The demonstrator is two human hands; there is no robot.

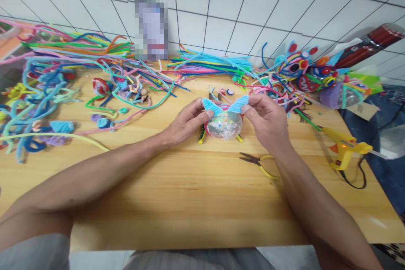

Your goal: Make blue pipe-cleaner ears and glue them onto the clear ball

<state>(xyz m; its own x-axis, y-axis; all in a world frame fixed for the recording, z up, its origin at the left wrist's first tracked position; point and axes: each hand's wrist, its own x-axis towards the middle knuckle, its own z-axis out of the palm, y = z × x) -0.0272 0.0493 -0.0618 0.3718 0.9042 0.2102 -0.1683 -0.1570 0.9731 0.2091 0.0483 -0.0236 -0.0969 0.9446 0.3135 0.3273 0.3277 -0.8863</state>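
A clear plastic ball [225, 127] with a pink-red rim and colourful bits showing through it is in front of me at mid-table. At its top left, my left hand [189, 121] pinches a light-blue triangular ear [211, 106] made of ribbed pipe cleaner between thumb and fingers. A matching blue ear [239, 104] at the top right is pinched by my right hand [268, 119]. Both ears lean outward against the ball's upper edge; whether they are fixed to it I cannot tell. Green-and-yellow handles [201, 134] of a tool stick out from behind the ball.
A yellow-handled cutting tool [251, 159] lies near my right forearm. On the right sits a yellow glue gun [343, 151] with its cord. Pipe cleaners are bundled [211, 65] along the tiled wall and heaped [47, 88] at left. Decorated balls [340, 95] and a red flask [368, 44] stand back right.
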